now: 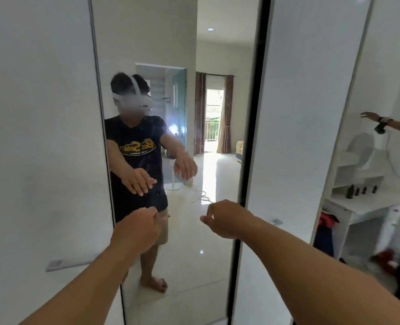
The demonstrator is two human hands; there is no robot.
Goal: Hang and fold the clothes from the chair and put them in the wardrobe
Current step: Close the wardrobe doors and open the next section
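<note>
Head view, facing the wardrobe (295, 113): I see both bare arms stretched forward toward its mirrored door (170, 55), which stands between a white panel (37, 137) on the left and a second white panel on the right, a dark vertical edge (252, 137) marking the mirror's right side. My left hand (136, 228) hovers in front of the mirror's lower left with fingers loosely curled, holding nothing. My right hand (224, 219) hangs near the dark edge, fingers likewise relaxed and empty; I cannot tell whether it touches the door. Reflected in the mirror, the person wears a white headset and a black T-shirt, both hands extended. At far right, beneath a white desk (358, 207), red and dark clothes (326, 227) appear, blurred; the chair is not distinguishable.
</note>
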